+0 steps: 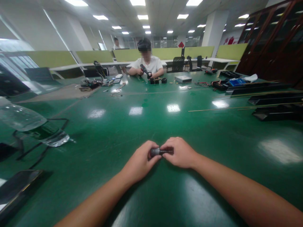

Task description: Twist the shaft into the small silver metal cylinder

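Just above the green tabletop (132, 129), or resting on it, a small dark cylindrical piece with a ribbed shaft (156, 152) lies sideways between my hands. Its thicker left end has a greyish band, and the narrower shaft runs to the right. My left hand (144, 157) is closed around the thick end with thumb and fingers. The fingertips of my right hand (178, 153) pinch the shaft, and the two hands nearly touch. Whether the piece is one part or two joined together, I cannot tell. My fingers hide some of both ends.
A clear plastic bottle (35, 124) lies at the left near dark cables, with a dark flat device (20, 186) below it. Black channels (276, 112) and thin rods (213, 109) lie at the right. Across the table, a person (149, 64) in a headset handles a tool among small black parts.
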The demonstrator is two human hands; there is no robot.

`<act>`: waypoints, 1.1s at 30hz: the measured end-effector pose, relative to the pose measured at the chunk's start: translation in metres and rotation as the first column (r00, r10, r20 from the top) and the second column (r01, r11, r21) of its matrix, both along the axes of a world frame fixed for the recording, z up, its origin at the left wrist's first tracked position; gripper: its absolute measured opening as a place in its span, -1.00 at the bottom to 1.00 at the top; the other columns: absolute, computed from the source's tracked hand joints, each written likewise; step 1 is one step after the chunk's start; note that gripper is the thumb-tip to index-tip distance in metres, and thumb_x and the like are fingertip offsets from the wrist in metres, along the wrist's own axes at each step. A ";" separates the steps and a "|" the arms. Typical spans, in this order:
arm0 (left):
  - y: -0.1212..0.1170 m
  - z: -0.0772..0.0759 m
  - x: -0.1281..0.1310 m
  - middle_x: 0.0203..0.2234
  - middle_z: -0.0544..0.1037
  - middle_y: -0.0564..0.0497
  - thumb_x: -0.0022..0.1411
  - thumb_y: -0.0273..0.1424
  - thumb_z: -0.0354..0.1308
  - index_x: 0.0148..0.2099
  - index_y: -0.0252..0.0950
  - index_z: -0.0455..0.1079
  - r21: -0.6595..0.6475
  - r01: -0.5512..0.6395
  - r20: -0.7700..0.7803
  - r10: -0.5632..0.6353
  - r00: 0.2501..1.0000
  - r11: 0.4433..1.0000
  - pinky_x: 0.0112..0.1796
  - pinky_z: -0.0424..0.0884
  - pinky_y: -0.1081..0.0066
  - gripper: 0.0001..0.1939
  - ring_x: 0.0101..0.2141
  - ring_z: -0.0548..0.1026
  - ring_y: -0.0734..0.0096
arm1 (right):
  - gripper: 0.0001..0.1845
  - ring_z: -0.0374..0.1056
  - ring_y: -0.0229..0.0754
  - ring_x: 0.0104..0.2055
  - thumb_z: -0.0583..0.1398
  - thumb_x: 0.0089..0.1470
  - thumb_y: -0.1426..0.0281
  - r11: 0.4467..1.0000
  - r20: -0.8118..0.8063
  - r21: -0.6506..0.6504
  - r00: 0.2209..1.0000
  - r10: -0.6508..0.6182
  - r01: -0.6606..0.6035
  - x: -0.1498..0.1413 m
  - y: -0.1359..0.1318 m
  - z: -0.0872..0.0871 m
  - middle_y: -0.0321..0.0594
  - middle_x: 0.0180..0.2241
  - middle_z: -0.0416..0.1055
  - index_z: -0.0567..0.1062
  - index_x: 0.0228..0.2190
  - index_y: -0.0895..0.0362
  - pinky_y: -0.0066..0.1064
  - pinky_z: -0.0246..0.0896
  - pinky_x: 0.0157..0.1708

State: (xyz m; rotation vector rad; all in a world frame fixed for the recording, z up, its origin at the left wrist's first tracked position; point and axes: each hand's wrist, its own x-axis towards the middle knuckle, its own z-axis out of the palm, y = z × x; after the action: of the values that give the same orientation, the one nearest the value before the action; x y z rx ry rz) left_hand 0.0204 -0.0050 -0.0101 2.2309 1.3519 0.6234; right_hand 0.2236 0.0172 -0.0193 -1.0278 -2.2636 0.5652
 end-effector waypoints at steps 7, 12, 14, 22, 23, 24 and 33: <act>0.000 0.000 0.001 -0.33 0.42 0.05 0.24 -0.36 0.17 -0.05 -0.24 0.33 -0.004 -0.011 0.001 0.011 1.000 1.000 -0.32 0.29 0.40 -0.77 -0.37 0.38 0.38 | -0.85 0.35 -0.21 -0.32 0.26 -0.03 0.45 1.000 -0.004 -0.026 1.000 -0.016 0.016 0.003 -0.001 -0.002 -0.25 -0.38 0.52 0.58 -0.33 0.10 -0.38 0.19 -0.27; -0.002 0.002 0.000 -0.36 0.41 0.06 0.25 -0.35 0.16 -0.09 -0.25 0.34 -0.017 0.005 -0.001 -0.005 1.000 1.000 -0.33 0.28 0.40 -0.81 -0.38 0.36 0.38 | -0.81 0.36 -0.17 -0.25 0.27 -0.02 0.46 0.999 -0.010 0.016 0.999 0.044 -0.044 0.005 -0.004 -0.003 -0.23 -0.32 0.53 0.57 -0.27 0.10 -0.33 0.18 -0.20; -0.002 0.002 -0.001 -0.36 0.42 0.05 0.24 -0.36 0.18 -0.11 -0.27 0.34 -0.022 0.002 0.003 -0.002 1.000 1.000 -0.33 0.28 0.40 -0.82 -0.36 0.37 0.36 | -0.83 0.35 -0.17 -0.26 0.27 -0.01 0.46 0.999 -0.017 0.023 0.999 0.047 -0.047 0.005 -0.004 -0.003 -0.23 -0.34 0.52 0.57 -0.28 0.11 -0.33 0.18 -0.21; -0.003 0.003 -0.001 -0.36 0.42 0.03 0.23 -0.36 0.18 -0.15 -0.28 0.34 -0.014 0.018 0.034 -0.018 0.999 1.000 -0.34 0.27 0.41 -0.83 -0.37 0.37 0.37 | -0.89 0.35 -0.20 -0.31 0.31 -0.02 0.41 0.999 -0.041 0.020 0.998 0.047 -0.046 0.004 -0.003 -0.003 -0.23 -0.39 0.51 0.58 -0.36 0.12 -0.37 0.20 -0.27; -0.003 0.003 -0.001 -0.36 0.42 0.03 0.23 -0.36 0.19 -0.15 -0.28 0.33 -0.014 0.018 0.035 -0.018 0.999 1.000 -0.34 0.27 0.41 -0.83 -0.37 0.37 0.37 | -0.90 0.35 -0.20 -0.33 0.31 -0.03 0.41 0.999 -0.043 0.016 0.998 0.043 -0.042 0.005 -0.002 -0.003 -0.23 -0.40 0.51 0.58 -0.37 0.12 -0.38 0.21 -0.29; -0.003 0.003 -0.001 -0.37 0.42 0.04 0.23 -0.36 0.18 -0.14 -0.28 0.33 -0.013 0.018 0.036 -0.017 0.999 1.000 -0.34 0.27 0.41 -0.83 -0.37 0.37 0.37 | -0.91 0.35 -0.21 -0.34 0.31 -0.03 0.41 0.999 -0.044 0.012 0.998 0.036 -0.036 0.006 -0.002 -0.002 -0.23 -0.41 0.50 0.57 -0.38 0.13 -0.39 0.21 -0.30; -0.002 0.002 -0.002 -0.39 0.41 0.05 0.24 -0.31 0.17 -0.14 -0.27 0.33 0.006 0.027 0.025 -0.027 0.999 1.000 -0.36 0.28 0.41 -0.82 -0.39 0.37 0.37 | -0.93 0.35 -0.23 -0.36 0.31 -0.05 0.44 1.000 -0.020 0.011 1.000 0.021 -0.021 0.012 -0.002 0.000 -0.24 -0.43 0.49 0.56 -0.41 0.15 -0.42 0.20 -0.32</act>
State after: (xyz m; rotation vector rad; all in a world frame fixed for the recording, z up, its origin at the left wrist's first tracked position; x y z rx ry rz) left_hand 0.0182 -0.0069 -0.0080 2.2343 1.3069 0.6445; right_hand 0.2358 0.0154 -0.0191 -0.9900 -2.2604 0.5689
